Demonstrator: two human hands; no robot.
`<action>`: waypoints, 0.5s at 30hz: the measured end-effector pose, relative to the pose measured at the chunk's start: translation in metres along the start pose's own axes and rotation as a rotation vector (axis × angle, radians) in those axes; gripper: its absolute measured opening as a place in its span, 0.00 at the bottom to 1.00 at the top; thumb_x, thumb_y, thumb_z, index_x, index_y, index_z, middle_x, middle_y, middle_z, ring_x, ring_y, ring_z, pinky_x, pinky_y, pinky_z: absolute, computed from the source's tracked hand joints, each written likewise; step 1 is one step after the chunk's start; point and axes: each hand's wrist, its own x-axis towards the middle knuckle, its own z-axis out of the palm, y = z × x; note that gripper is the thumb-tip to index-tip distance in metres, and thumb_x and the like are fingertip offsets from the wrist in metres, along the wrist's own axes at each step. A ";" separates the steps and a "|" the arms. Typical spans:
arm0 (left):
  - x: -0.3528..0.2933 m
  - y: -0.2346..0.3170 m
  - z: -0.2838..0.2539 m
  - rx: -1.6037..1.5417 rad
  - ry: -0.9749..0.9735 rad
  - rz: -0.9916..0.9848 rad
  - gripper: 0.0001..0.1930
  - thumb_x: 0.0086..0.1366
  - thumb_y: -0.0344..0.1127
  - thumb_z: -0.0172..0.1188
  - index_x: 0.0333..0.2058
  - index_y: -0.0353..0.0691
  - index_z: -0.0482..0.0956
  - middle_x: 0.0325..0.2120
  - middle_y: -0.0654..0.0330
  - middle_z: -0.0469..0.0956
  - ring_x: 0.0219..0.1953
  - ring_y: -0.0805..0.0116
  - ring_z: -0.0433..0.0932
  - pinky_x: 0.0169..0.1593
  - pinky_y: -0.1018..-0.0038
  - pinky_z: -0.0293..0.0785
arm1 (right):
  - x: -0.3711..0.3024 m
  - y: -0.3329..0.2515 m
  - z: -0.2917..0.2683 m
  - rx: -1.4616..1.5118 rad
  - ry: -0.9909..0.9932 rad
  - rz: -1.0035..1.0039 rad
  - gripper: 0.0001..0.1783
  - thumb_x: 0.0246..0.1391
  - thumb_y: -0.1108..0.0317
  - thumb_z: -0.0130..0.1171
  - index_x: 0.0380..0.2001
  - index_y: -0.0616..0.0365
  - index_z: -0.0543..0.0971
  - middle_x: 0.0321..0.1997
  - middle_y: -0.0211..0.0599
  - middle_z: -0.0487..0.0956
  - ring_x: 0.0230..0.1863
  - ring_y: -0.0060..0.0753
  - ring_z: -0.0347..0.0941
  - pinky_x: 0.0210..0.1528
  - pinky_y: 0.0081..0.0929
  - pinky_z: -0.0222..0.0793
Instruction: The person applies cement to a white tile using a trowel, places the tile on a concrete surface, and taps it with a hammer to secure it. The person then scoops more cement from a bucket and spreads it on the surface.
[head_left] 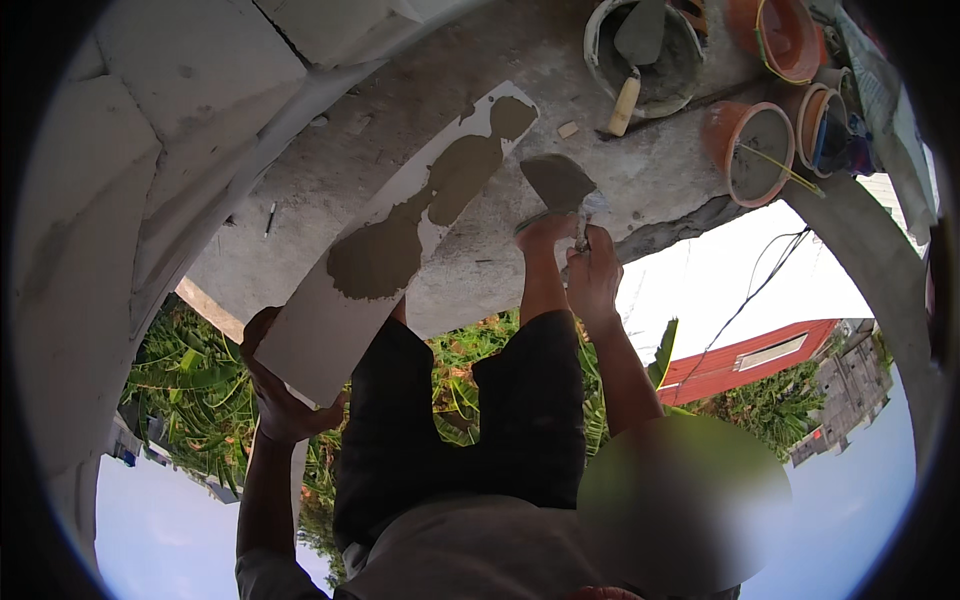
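Note:
My left hand (285, 408) is closed around the near end of a long pale block (322, 345), which slants away to the upper right. Wet grey mortar (378, 252) lies in uneven patches along its upper face, and the end by my hand is bare. In my right hand (597, 272) is the handle of a trowel (560, 184). Its mortar-smeared blade points to the upper left, a little right of the block and apart from it. My foot (545, 230) shows just below the blade.
At the top, a bucket of mortar (648, 100) holds a second trowel (627, 105) with a wooden handle. Orange buckets (722, 140) stand to the right. Pale block walling (100, 200) rises at left. Beyond the concrete slab's (455, 300) edge are plants and a drop.

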 end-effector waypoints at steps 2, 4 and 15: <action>-0.011 -0.011 0.000 0.004 -0.039 -0.053 0.56 0.41 0.37 0.75 0.69 0.36 0.53 0.63 0.40 0.61 0.62 0.42 0.69 0.60 0.48 0.73 | 0.047 0.018 0.009 0.075 -0.072 0.220 0.17 0.70 0.58 0.54 0.44 0.63 0.79 0.29 0.47 0.78 0.30 0.48 0.76 0.38 0.42 0.71; -0.020 -0.025 -0.002 -0.028 -0.077 -0.101 0.55 0.41 0.36 0.74 0.67 0.35 0.52 0.63 0.40 0.62 0.60 0.44 0.69 0.60 0.49 0.72 | 0.086 0.044 0.023 0.137 -0.178 0.282 0.23 0.73 0.51 0.53 0.37 0.63 0.79 0.24 0.41 0.75 0.27 0.35 0.73 0.34 0.39 0.69; -0.059 -0.074 0.018 0.046 -0.103 -0.097 0.54 0.41 0.31 0.72 0.66 0.31 0.51 0.64 0.37 0.61 0.63 0.38 0.68 0.64 0.47 0.71 | 0.200 0.124 0.049 -0.102 -0.504 0.122 0.27 0.72 0.48 0.52 0.27 0.61 0.78 0.21 0.37 0.75 0.20 0.31 0.70 0.25 0.34 0.68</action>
